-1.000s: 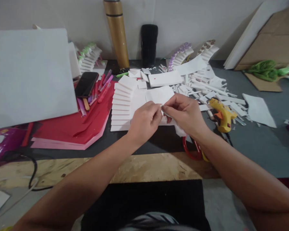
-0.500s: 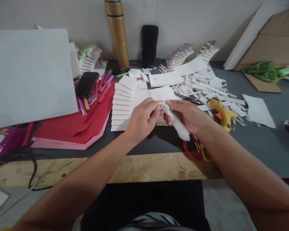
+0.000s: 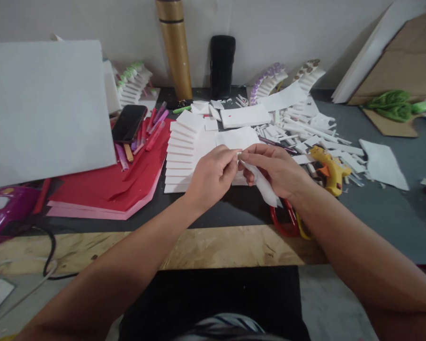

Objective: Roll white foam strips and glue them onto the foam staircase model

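Between my two hands is a strip of white paper [image 3: 265, 189], pinched at its upper end and hanging down to the right. My left hand [image 3: 215, 175] is closed, thumb and forefinger gripping the strip's small bunched tip. From the other side my right hand [image 3: 273, 168] pinches the same strip near that tip. The exact shape of the tip is mostly hidden by my fingertips. Just behind my hands lies a white model staircase [image 3: 181, 151] with fanned steps. Red-handled scissors [image 3: 284, 222] lie beneath my right wrist.
A yellow glue gun [image 3: 328, 170] and a heap of white scraps [image 3: 301, 128] lie on the right. Red sheets [image 3: 102, 189], markers [image 3: 152, 130] and a phone [image 3: 129, 123] are on the left. At the back stand a gold bottle [image 3: 177, 52] and a black case [image 3: 223, 66].
My right fingers have shifted slightly over the strip's tip, and its hanging end has swung a little to the left. My left hand keeps its pinch.
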A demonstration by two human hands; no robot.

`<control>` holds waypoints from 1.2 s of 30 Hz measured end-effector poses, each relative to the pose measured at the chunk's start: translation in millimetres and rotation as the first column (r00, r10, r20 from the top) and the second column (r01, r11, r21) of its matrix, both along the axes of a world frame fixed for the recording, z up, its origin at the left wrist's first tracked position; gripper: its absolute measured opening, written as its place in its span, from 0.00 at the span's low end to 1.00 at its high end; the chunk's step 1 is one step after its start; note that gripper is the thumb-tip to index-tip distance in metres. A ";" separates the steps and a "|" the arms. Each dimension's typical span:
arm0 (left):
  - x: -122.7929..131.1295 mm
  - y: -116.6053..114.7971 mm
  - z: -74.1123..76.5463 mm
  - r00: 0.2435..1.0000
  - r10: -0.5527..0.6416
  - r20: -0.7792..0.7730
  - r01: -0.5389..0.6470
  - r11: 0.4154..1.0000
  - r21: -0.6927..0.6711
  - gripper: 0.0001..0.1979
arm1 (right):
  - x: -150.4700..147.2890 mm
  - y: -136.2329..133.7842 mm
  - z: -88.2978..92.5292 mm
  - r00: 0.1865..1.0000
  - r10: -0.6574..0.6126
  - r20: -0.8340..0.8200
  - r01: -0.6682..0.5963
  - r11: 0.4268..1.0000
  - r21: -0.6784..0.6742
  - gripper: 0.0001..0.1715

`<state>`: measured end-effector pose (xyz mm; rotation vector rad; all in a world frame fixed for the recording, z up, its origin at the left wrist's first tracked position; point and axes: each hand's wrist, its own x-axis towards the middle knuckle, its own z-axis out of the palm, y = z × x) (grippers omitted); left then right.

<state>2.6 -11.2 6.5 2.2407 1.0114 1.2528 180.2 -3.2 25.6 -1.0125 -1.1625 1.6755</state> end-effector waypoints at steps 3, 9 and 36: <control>1.9 -0.7 -2.2 0.999 0.032 -0.024 -0.032 0.999 0.014 0.15 | -0.3 -0.6 -1.5 0.998 -0.040 0.047 0.036 0.996 0.081 0.13; 5.5 -1.8 -8.1 0.981 0.096 -0.167 -0.086 0.994 0.070 0.16 | -1.8 -3.5 -4.0 0.964 -0.179 0.197 0.101 0.931 0.352 0.08; -6.3 13.5 -13.2 0.988 -0.145 0.051 0.144 0.989 0.016 0.17 | 0.9 -2.1 -3.6 0.966 -0.154 0.205 0.059 0.912 0.406 0.08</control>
